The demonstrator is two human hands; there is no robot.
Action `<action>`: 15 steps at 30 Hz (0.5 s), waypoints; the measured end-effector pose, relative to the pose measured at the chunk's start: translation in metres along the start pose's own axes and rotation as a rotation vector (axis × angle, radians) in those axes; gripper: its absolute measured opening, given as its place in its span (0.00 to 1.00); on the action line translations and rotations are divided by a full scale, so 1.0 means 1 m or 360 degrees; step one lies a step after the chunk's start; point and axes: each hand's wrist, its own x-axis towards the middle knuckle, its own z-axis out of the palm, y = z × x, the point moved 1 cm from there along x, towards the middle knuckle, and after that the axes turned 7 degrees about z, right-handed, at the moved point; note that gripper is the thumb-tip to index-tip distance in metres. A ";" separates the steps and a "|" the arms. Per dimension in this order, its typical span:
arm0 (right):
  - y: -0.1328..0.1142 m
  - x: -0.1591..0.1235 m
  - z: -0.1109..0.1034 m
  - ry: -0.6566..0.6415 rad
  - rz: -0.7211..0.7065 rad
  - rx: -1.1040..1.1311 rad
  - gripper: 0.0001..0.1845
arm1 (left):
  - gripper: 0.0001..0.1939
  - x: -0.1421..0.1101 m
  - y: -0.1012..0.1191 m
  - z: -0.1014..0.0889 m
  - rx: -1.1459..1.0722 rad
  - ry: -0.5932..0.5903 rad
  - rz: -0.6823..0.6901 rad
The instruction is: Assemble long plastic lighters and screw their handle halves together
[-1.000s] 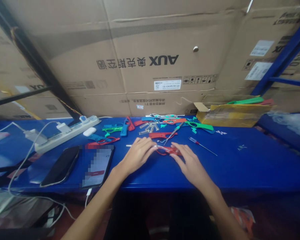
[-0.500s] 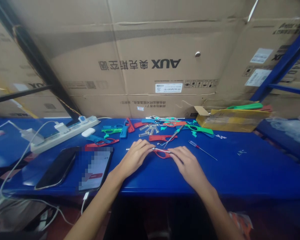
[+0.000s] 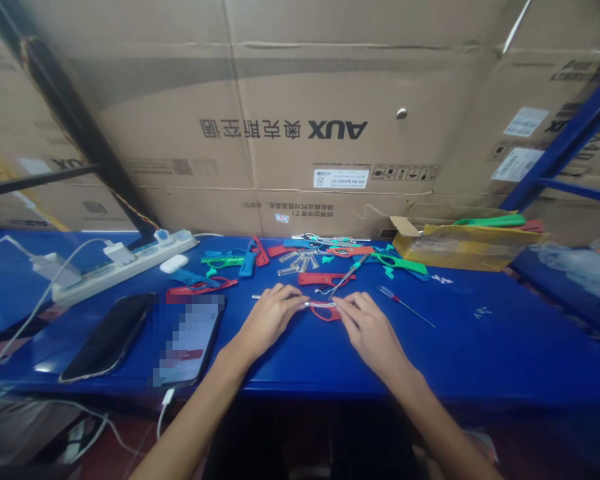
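Note:
Between my two hands is a red lighter casing [image 3: 325,313], its finger loop facing me, with a thin white wire or strip [image 3: 321,304] along its upper edge. My left hand [image 3: 275,313] has its fingers closed on the left end, and a short metal tip [image 3: 256,297] pokes out beyond it. At the right end, the thumb and fingers of my right hand [image 3: 367,327] pinch the casing and the strip. My fingers cover both ends of the piece. Just behind lie another red casing half [image 3: 325,279] and a slim rod with a teal part [image 3: 350,272].
Several clear tubes [image 3: 299,262], blue casings [image 3: 248,260] and green casings [image 3: 400,263] lie farther back. A screwdriver [image 3: 405,305] rests to the right, near a yellow-taped carton [image 3: 460,250]. Two phones [image 3: 193,340], a white earbud case [image 3: 174,265] and a power strip [image 3: 125,267] are left.
The view has shifted slightly. My right fingers have moved a little left along the casing, and both hands still hold it.

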 end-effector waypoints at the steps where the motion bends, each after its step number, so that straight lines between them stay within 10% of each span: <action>1: 0.000 -0.001 0.001 0.0021 0.0026 0.0018 0.18 | 0.17 0.000 0.000 -0.001 -0.0034 0.0017 -0.0010; 15: -0.002 -0.010 -0.006 0.0039 0.0018 0.0201 0.17 | 0.16 -0.004 0.014 -0.005 -0.0455 0.0201 0.0096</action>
